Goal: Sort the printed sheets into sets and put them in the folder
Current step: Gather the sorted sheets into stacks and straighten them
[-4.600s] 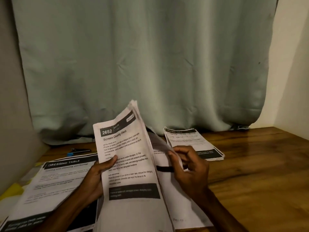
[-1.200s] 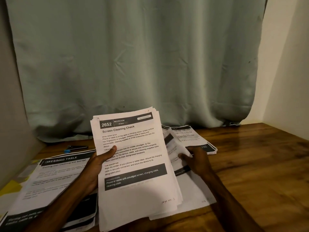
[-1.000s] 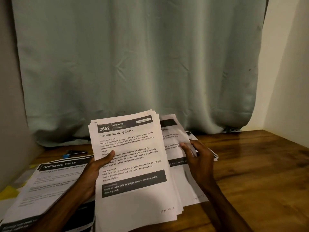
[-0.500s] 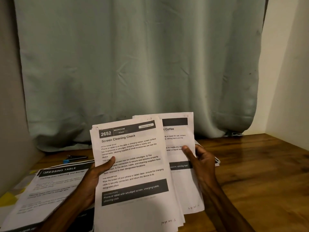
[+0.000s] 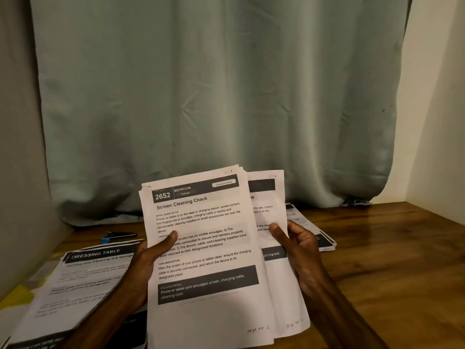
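Rightward juts one white printed sheet [image 5: 269, 212].
Left grip [image 5: 148, 260] clasps the white paper stack [image 5: 206, 243]; right grip [image 5: 302, 250] pinches that upright sheet.

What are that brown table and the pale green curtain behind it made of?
Brown table: probably wood or wood-look laminate, semi-gloss; grain streaks and soft reflections show. Pale green curtain: seemingly woven cloth, matt; it hangs in soft folds with creases.

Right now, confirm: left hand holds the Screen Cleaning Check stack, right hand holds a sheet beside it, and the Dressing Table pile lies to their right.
Wrong on one point: the head view shows the Dressing Table pile to their left. The left hand holds the stack and the right hand the sheet.
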Tool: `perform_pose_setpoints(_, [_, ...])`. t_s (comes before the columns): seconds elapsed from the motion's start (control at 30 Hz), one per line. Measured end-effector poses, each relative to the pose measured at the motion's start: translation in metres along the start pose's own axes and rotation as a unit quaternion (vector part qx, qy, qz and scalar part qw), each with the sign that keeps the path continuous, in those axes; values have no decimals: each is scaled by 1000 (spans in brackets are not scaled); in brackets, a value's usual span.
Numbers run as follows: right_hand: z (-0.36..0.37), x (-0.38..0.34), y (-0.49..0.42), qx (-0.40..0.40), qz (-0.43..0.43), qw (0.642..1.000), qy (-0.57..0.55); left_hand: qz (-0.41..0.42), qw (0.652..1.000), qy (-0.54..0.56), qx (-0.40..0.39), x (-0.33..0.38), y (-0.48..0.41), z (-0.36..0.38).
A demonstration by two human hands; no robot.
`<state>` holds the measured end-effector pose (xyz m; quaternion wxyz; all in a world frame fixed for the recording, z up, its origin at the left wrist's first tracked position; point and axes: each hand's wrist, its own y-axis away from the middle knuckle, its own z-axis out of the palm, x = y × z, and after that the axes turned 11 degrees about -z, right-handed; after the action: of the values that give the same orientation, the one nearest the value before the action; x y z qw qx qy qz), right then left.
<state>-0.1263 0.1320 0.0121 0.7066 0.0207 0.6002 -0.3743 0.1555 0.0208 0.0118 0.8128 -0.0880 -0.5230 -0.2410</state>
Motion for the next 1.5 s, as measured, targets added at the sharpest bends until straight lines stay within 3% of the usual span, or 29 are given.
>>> perform_pose_setpoints(0.9, [18,0,15,-34,-11,999,27,13,994,-94,56,-12,-9,6])
perform_pose_setpoints(1.3, [26,0,27,-74,78,991,-86,43,990,-92,103,-16,-8,8])
perform_pose_setpoints(1.5, [27,3,30,-143,103,983,-49,54,989,-83,108,-20,-10,10])
